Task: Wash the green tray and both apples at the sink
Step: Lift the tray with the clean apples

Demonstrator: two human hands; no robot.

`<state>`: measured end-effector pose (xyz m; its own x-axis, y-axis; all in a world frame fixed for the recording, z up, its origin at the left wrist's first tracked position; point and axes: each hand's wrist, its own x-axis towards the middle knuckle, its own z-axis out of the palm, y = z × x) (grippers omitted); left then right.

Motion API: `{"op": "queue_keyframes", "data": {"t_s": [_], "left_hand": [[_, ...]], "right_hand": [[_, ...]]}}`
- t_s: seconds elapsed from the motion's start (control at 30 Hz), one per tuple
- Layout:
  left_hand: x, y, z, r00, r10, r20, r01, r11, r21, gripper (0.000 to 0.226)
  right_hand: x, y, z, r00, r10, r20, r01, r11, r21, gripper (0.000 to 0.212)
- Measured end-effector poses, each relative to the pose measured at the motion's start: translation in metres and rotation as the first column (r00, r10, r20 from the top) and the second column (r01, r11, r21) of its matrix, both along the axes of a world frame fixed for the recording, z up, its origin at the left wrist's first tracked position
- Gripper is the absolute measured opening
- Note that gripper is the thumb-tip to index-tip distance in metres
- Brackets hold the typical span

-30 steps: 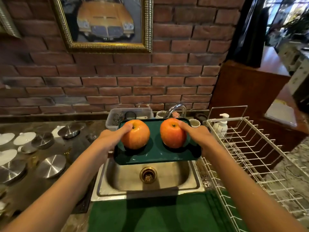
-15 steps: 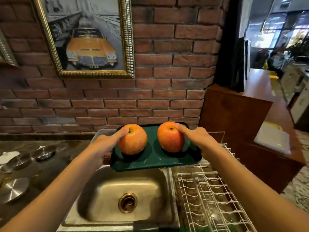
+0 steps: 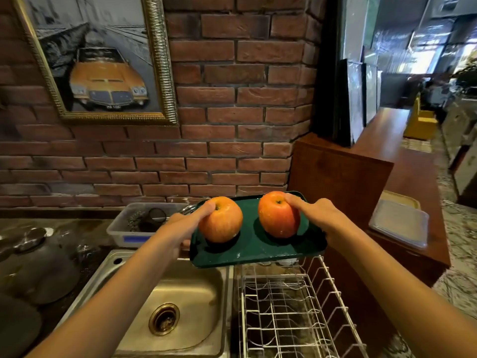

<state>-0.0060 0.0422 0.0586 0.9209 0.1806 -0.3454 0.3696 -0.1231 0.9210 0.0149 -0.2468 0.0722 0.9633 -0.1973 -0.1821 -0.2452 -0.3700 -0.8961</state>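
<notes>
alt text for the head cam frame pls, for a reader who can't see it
Two hands hold a green tray carrying two apples above a steel sink and wire dish rack; the left hand steadies the left apple, the right hand the right apple. Brick wall behind.

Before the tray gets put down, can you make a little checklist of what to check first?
1. Both hands on the green tray: left hand and right hand grip its ends. Ok.
2. Left apple pinned by a thumb: ok.
3. Right apple pinned by a thumb: ok.
4. Tray level: it looks slightly tilted; cannot tell.
5. Wire rack has free space below the tray: ok.
6. Apples dry: they look wet. Not ok.
</notes>
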Motion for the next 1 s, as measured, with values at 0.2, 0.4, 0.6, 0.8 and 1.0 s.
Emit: {"op": "queue_keyframes", "data": {"t_s": [0.2, 0.4, 0.6, 0.8, 1.0], "left_hand": [[0.015, -0.035, -0.012, 0.999, -0.039, -0.024, 0.039, 0.999, 0.006, 0.107], [0.021, -0.055, -0.027, 0.998, -0.051, -0.04, 0.052, 0.998, 0.019, 0.101], [0.021, -0.062, -0.033, 0.997, -0.063, -0.046, 0.065, 0.997, 0.04, 0.105], [0.014, -0.062, -0.04, 0.995, -0.076, -0.06, 0.079, 0.995, 0.053, 0.107], [0.002, -0.067, -0.047, 0.993, -0.069, -0.094, 0.073, 0.996, 0.045, 0.109]], "right_hand": [[0.006, -0.035, -0.013, 0.998, -0.044, -0.041, 0.044, 0.999, 0.006, 0.092], [0.009, -0.056, -0.032, 0.994, -0.058, -0.088, 0.06, 0.998, 0.02, 0.091], [0.006, -0.064, -0.044, 0.993, -0.066, -0.099, 0.068, 0.998, 0.017, 0.094], [-0.002, -0.071, -0.049, 0.993, -0.055, -0.106, 0.056, 0.998, 0.009, 0.09], [-0.009, -0.073, -0.056, 0.992, -0.039, -0.122, 0.041, 0.999, 0.015, 0.092]]}}
